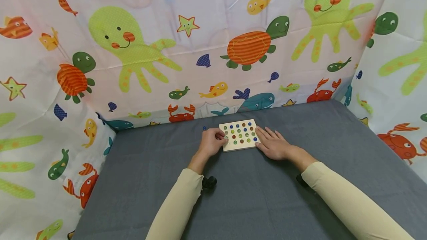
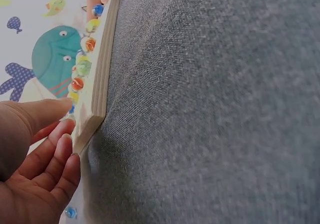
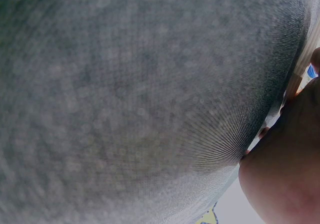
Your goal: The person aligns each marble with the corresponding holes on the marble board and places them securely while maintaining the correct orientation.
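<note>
A pale wooden board (image 1: 241, 146) lies on the grey cloth, with rows of coloured glass marbles (image 1: 234, 136) sitting in it. At its left edge my left hand (image 1: 211, 140) pinches a clear greenish marble between thumb and forefinger, low over the board's near left corner. The fingertips hide most of that marble; in the left wrist view the other fingers are loosely bent beside the corner. My right hand (image 1: 274, 144) lies flat with fingers extended, its thumb side touching the board's right edge. A single blue marble (image 1: 204, 128) rests on the cloth beyond my left hand.
Grey cloth (image 1: 253, 195) covers the table around the board. A white curtain (image 1: 207, 6) printed with sea animals hangs behind the table and along both sides. Dark wrist cameras (image 1: 209, 182) sit under the forearms.
</note>
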`<state>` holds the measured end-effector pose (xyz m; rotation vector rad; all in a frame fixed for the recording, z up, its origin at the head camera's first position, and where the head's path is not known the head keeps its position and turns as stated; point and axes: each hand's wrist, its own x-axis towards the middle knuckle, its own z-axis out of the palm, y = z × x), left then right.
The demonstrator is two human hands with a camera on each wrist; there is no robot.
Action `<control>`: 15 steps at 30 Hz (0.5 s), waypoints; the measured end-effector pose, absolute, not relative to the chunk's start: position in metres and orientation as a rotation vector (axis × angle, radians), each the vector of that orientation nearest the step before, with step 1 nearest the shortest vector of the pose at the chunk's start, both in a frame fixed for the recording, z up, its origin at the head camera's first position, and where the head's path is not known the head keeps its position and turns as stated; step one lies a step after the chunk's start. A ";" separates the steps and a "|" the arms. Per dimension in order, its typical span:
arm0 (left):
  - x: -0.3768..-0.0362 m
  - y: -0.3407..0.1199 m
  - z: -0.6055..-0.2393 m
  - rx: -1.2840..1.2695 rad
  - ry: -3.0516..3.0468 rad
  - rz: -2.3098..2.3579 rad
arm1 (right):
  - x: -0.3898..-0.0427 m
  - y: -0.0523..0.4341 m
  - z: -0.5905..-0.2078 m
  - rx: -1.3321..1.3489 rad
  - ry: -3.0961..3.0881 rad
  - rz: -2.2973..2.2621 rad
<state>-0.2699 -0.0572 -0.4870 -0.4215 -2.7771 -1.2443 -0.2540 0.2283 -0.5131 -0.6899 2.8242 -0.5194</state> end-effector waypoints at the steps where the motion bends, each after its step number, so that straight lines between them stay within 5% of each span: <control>1: -0.271 -0.056 -0.488 -0.415 -2.780 -1.244 | -0.254 0.228 -0.513 -0.690 2.825 -0.522; 15: -0.274 -0.053 -0.494 -0.401 -2.762 -1.247 | -0.254 0.226 -0.518 -0.684 2.853 -0.511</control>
